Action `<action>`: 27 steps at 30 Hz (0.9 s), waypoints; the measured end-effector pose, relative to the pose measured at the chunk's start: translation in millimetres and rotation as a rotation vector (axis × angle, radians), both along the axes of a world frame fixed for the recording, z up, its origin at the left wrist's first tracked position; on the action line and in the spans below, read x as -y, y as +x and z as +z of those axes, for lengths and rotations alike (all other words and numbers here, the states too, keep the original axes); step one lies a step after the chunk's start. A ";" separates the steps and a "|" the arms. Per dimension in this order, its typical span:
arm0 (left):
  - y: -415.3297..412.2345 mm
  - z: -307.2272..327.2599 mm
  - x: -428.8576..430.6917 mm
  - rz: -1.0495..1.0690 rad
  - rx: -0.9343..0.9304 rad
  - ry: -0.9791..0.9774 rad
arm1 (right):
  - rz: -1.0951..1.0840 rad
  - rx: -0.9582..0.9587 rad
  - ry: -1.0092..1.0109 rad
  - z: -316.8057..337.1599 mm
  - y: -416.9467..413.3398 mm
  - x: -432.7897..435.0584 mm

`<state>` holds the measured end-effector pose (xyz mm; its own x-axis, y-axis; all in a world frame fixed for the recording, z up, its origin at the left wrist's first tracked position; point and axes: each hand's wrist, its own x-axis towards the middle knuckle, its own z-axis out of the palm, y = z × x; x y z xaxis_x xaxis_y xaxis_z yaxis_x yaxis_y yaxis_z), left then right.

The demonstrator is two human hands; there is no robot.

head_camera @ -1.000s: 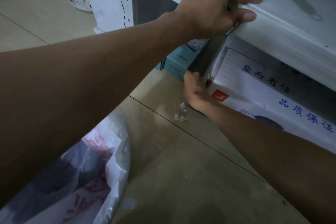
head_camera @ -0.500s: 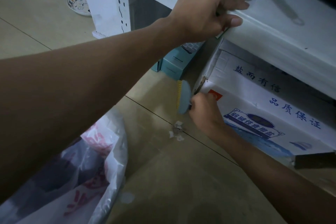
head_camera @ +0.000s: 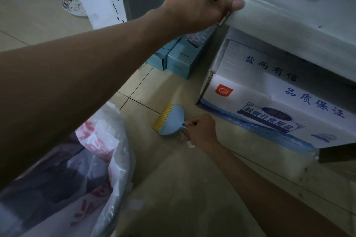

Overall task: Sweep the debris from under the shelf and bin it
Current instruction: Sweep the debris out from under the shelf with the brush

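Most of the view is the white shelf [head_camera: 289, 11], and my left grip [head_camera: 198, 0] holds its front edge, fingers laid over the top and thumb pressed against the lip. Under the shelf sits a large printed salt carton [head_camera: 269, 102], with two teal boxes [head_camera: 181, 59] further back beside it. On the tiled floor [head_camera: 183, 179] to my left lies a crumpled white plastic bag [head_camera: 104, 159] with red print and something dark inside; I take it for the bin. My right grip [head_camera: 202, 131] is low on the floor just in front of the carton's corner, fingers curled round the handle of a small blue hand brush [head_camera: 169, 121], whose yellow bristles point away from me toward the bag. A few small white scraps of debris [head_camera: 190, 144] lie on the floor right against that grip, out in the open rather than under the shelf. I judge the sweeping-out part largely done for these pieces, though I cannot see whether more lies in the dark gap behind the carton. None of it is binned yet: the scraps must be gathered and got into the bag, which is near but not touching them, and I see no dustpan to carry them.
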<state>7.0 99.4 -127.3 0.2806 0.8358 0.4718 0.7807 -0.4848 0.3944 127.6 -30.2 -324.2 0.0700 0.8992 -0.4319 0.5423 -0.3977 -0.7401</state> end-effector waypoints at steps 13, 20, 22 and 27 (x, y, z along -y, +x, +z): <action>2.1 18.4 17.0 -0.008 0.016 -0.076 | -0.009 0.164 0.065 10.1 109.2 25.4; 8.2 21.4 21.1 0.039 0.115 -0.131 | -0.080 0.200 0.016 18.0 162.0 42.1; 9.5 21.7 22.6 0.055 0.134 -0.147 | -0.093 0.183 0.029 21.8 164.1 42.2; 11.5 26.3 27.3 0.052 0.153 -0.195 | -0.094 0.036 0.074 36.1 136.8 40.7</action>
<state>18.5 72.1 -101.0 0.1726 0.9266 0.3342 0.7264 -0.3489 0.5922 264.5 -70.9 -288.1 0.1700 0.9171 -0.3607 0.5315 -0.3935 -0.7501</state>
